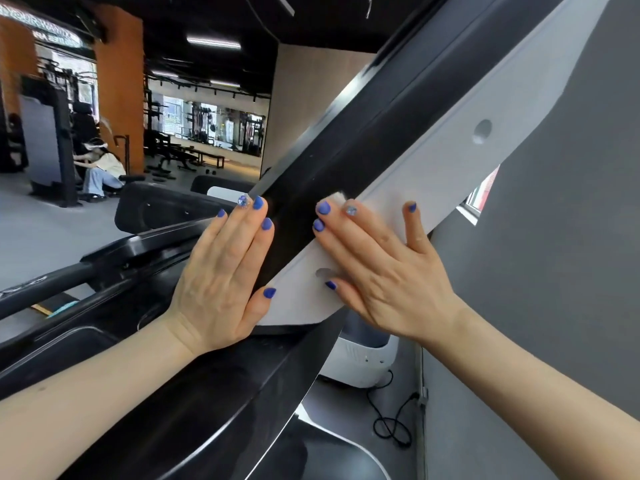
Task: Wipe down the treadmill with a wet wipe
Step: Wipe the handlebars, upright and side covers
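Black and pale grey fill most of the view: the treadmill (346, 140) has a slanting upright with a glossy black face and a matte light-grey side panel (450, 157) marked by two round dimples. A dark handrail (52, 282) runs off to the left below it. Behind stand a grey wall (554, 271), a white device (360, 362) on the floor with a black cable (391, 420) looped beside it, and farther back weight machines, orange pillars and a seated person (100, 168).

The left hand (221, 278) lies flat against the black face, fingers straight and together, thumb touching the lower edge of the grey panel; it holds nothing. The right hand (377, 268) presses flat on the grey panel with fingers spread and straight. The wet wipe (337, 197), white and crumpled, peeks out just beyond those fingertips, pinned under them against the panel. Both hands have blue nails.
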Motion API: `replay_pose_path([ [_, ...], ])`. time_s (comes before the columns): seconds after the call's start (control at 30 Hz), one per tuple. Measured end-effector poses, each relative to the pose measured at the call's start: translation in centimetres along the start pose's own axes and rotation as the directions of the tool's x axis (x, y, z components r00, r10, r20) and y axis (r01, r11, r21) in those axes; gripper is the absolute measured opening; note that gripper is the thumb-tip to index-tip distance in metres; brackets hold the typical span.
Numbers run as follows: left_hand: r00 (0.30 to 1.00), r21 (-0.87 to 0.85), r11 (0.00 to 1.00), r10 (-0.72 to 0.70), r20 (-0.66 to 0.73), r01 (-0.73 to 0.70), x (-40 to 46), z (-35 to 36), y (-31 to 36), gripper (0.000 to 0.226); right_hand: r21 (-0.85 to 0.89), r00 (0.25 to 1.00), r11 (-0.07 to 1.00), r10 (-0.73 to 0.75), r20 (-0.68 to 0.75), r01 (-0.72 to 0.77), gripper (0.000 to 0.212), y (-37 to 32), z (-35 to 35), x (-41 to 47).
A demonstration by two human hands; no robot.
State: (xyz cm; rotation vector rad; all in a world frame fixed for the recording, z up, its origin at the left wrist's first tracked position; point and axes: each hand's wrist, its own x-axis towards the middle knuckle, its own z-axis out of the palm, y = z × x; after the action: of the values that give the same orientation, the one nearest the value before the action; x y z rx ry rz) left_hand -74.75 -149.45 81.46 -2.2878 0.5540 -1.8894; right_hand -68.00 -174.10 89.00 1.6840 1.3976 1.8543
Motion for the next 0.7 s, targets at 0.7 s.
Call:
replay_pose_path([
  [0.7, 1.0, -0.01, 1.0, 0.009, -0.003, -0.009, 0.0, -0.1, -0.2, 0.067, -0.056, 0.999, 0.997, 0.045, 0.026, -0.044, 0.068, 1.5, -1.2, 0.4],
])
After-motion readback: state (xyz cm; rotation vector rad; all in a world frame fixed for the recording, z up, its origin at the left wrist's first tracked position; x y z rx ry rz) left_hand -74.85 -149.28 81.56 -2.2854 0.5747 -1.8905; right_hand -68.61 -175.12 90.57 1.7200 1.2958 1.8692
